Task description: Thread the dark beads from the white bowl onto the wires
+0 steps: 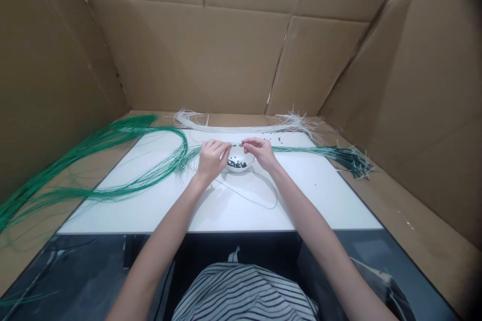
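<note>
Striped shirt (pixel 244 293) closest, fine work beyond

From left to right now. At left, long green strands (pixel 150 184), bent in a wide curve and reaching onto the white board (pixel 143 215). Next, left hand (pixel 213 160), thumb and fingertips closed in a pinch, apparently gripping a thin strand (pixel 238 145). In the middle, short visible part of this strand, between the two hands, with tiny dark pieces (pixel 234 145) on it or just beside it; not possible to tell which. Just below, white bowl (pixel 241 169), with dark beads (pixel 237 164) gathered inside. Nearer, thin loop (pixel 268 207) on the board; connection with the strand not certain. Then right hand (pixel 261 151), also closed at the fingertips, apparently on the strand. Behind, white strands (pixel 241 129) along the far edge, and few loose beads (pixel 279 139). Farther right, dark green bundle (pixel 312 150).

By judgement, step in hand: passing of beads onto the strand, or adjusting of them. For next move, probably necessary: steady left pinch, small and exact motion of right fingertips, no sudden pull.
</note>
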